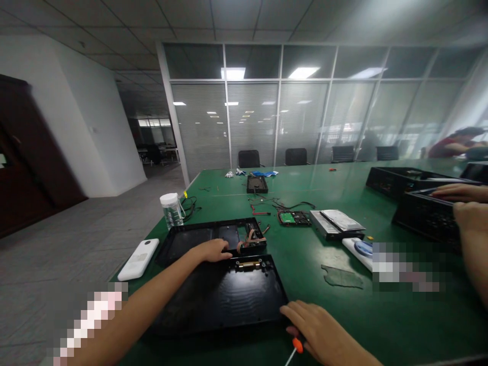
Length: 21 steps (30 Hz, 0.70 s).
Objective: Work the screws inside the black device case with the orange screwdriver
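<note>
Fingertips (285, 310) of my right hand (310, 328) touch the four o'clock corner of a shallow black tray (224, 305), and an orange-ended screwdriver (298, 346) pokes out beneath that palm. I can't tell how firmly the hand grips it; the shaft points to seven o'clock, its tip cut off by my view's lower edge. My left hand (213, 249) lies across the tray's twelve o'clock rim, fingers slightly bent; I can't tell whether they pinch it.

The tray sits on the green table (343, 307) right before me, long axis running nine to three, brassy connector (249, 264) on its twelve o'clock side. My left forearm hides its nine o'clock end. Just beyond lies a black casing (183, 239), coloured wires (249, 239) at its three o'clock end.

Pixel blocks mask whatever adjoins a white object (356, 250) at three o'clock. Further out, a co-worker's hand (463, 192) meets a black case (423, 216), cropped by my right edge.
</note>
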Tool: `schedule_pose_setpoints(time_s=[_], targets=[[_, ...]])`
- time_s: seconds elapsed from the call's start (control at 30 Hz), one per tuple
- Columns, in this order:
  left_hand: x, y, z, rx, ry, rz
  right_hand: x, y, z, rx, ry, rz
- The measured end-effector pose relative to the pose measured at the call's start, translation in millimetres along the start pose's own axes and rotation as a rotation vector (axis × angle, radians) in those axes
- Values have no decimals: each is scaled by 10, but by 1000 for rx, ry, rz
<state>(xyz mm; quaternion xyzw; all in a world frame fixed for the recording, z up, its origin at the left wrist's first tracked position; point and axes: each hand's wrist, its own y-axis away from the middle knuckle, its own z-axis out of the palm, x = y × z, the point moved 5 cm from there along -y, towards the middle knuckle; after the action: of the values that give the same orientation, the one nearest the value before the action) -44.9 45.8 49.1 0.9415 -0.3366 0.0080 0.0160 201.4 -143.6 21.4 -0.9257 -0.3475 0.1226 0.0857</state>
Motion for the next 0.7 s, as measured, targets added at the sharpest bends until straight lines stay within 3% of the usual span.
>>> schedule_pose_setpoints(time_s=[0.13, 0.27, 0.4, 0.53, 0.7], targets=[[-149, 144, 147, 57, -41, -40, 179, 314, 128, 74, -29, 67], [16, 151, 1, 70, -142, 5, 177, 292, 108, 73, -71, 109], [217, 263, -382, 120, -153, -1, 178, -58, 4, 39, -132, 143], [557, 579, -702, 151, -147, 34, 385, -562, -2, 65, -206, 135], [1032, 1013, -787, 128, -85, 43, 720, -1042, 83, 284, -533, 234]])
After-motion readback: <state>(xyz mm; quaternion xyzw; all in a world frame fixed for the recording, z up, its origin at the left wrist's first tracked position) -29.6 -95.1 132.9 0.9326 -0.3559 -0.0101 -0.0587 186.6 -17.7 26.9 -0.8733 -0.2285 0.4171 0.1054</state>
